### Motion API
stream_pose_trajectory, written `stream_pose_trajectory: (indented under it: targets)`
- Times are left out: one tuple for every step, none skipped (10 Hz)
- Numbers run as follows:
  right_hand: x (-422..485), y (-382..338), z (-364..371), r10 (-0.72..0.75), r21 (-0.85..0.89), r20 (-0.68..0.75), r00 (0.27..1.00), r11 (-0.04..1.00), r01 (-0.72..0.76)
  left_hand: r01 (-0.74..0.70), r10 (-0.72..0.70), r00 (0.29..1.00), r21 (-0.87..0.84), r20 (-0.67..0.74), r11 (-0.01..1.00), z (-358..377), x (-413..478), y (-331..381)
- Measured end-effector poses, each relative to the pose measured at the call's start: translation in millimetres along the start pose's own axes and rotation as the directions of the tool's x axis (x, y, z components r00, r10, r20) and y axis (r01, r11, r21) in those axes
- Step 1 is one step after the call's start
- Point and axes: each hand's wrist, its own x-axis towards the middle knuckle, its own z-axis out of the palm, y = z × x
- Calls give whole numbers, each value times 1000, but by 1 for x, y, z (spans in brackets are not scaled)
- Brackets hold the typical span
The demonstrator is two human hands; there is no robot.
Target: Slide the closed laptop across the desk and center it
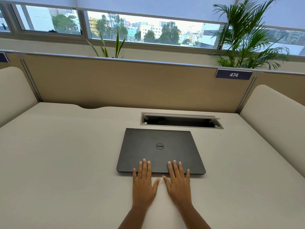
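Left hand (143,185) and right hand (177,185) lie flat, fingers spread, on the closed laptop's (160,150) near edge on the surface (66,162).

Left hand (143,184): flat, palm down, fingers spread, reaching forward.
Right hand (177,184): flat beside it, fingers spread, thumbs nearly meeting.

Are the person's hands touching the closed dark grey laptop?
Touching. The head view shows the fingers of the left hand and right hand lying flat on the near edge of the closed dark grey laptop, with no gap.
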Motion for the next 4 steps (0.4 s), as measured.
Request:
stream_pose_trajectory:
  targets:
    - [-2,1,7,-15,-3,-59,998,1000,15,-5,5,1000,-22,14,1000,-1,-1,-1]
    - [-3,1,8,-12,2,-62,998,1000,12,-8,9,1000,-25,24,1000,-2,0,-2]
    - [-3,4,16,-32,-7,-86,996,999,32,-5,7,999,-46,48,999,0,-1,-1]
    - [0,4,12,-43,24,-49,998,999,44,-34,35,999,-28,20,999,2,1,-3]
